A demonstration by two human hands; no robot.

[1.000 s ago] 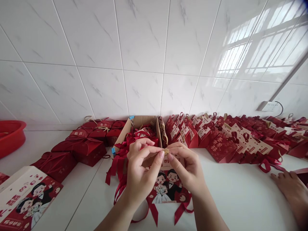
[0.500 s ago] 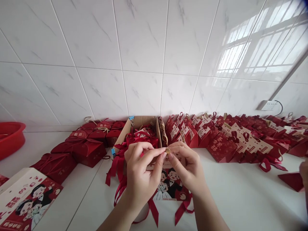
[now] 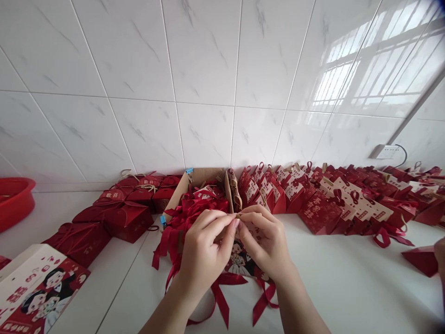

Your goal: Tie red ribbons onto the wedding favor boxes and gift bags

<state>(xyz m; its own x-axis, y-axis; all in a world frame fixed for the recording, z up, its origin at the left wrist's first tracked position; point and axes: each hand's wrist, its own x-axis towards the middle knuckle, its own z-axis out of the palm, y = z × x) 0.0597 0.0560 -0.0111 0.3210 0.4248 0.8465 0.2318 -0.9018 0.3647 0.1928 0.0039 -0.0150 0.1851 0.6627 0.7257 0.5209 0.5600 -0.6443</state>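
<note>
My left hand [image 3: 208, 248] and my right hand [image 3: 266, 241] meet at the fingertips, pinching a small gold ribbon [image 3: 238, 215] that the fingers mostly hide. Beneath them is a red and cream gift box [image 3: 238, 260] printed with a cartoon wedding couple, partly covered by both hands. Red ribbon tails [image 3: 220, 299] spread over the counter in front of that box. Just behind my hands, a cardboard box [image 3: 208, 174] holds a tangle of red ribbons [image 3: 200, 204], some hanging over its front.
Rows of red gift boxes [image 3: 320, 211] line the wall on the right; dark red boxes [image 3: 128, 220] and a cartoon box [image 3: 45, 287] stand left. A red basin [image 3: 15, 204] is far left. Another person's hand [image 3: 441, 253] shows at the right edge beside a red box [image 3: 422, 260].
My fingertips have closed further over the gold ribbon, so less of it shows. Both hands are slightly lower, and the box beneath appears tilted, showing less of its front.
</note>
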